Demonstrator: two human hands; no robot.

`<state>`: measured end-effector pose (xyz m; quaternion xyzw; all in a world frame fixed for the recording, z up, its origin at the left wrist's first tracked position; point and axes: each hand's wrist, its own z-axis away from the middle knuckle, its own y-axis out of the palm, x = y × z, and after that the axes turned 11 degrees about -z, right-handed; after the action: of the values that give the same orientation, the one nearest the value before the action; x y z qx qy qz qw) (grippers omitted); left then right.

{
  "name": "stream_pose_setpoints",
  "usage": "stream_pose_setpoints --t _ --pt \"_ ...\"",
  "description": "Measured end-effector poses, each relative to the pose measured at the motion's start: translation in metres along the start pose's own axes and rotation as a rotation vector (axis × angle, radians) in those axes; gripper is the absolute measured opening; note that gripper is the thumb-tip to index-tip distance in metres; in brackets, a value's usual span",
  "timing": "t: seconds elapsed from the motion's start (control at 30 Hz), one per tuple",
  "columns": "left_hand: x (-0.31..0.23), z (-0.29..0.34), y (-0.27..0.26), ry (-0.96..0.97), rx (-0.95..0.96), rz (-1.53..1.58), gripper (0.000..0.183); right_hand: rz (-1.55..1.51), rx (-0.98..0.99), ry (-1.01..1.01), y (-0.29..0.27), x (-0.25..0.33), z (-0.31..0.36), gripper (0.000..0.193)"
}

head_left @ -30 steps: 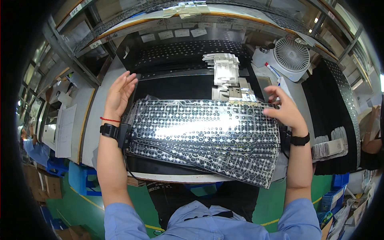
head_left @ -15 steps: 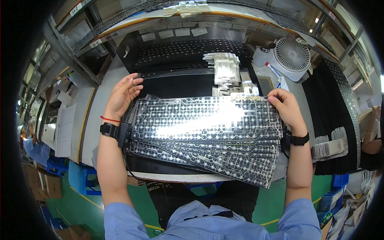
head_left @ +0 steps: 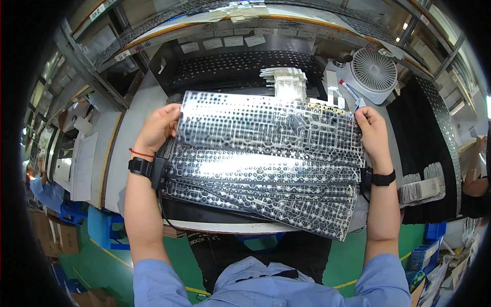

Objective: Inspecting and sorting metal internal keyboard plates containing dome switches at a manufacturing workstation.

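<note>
A clear plastic keyboard membrane sheet (head_left: 230, 120), printed with dark dots and pale circuit lines, is raised and tilted over a stack. My left hand (head_left: 159, 127) pinches its left edge between thumb and fingers. At its right edge, my right hand (head_left: 374, 132) grips near the far corner with the thumb on top. Beneath it lies a fanned stack of similar membrane sheets (head_left: 302, 207), their near edges spread toward the lower right. Beyond the raised sheet stands a pile of pale connector tails (head_left: 290, 82); the sheet hides part of it.
A white fan (head_left: 373, 74) stands at the far right, with a red-capped marker (head_left: 349, 88) beside it. Dark sheets (head_left: 427, 138) with a bundle of pale tails (head_left: 422, 189) lie to the right. A metal shelf (head_left: 245, 24) crosses the back. Another person's hand and arm show at the right rim.
My left hand, open before, has closed on the top membrane sheet's left edge. That sheet has lifted and shifted away from me, its left side higher. My right hand still grips its right edge.
</note>
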<state>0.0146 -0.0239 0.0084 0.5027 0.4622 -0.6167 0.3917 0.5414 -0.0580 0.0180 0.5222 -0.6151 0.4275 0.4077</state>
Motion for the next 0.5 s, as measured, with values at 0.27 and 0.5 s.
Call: stream_pose_setpoints --t 0.27,0.5 --pt "0.007 -0.004 -0.003 0.040 -0.076 -0.023 0.014 -0.144 -0.049 -0.018 0.005 0.004 0.001 0.014" --pt "0.001 -0.004 0.000 0.043 -0.212 0.055 0.013 -0.192 0.007 0.037 0.007 0.011 0.002 0.020"
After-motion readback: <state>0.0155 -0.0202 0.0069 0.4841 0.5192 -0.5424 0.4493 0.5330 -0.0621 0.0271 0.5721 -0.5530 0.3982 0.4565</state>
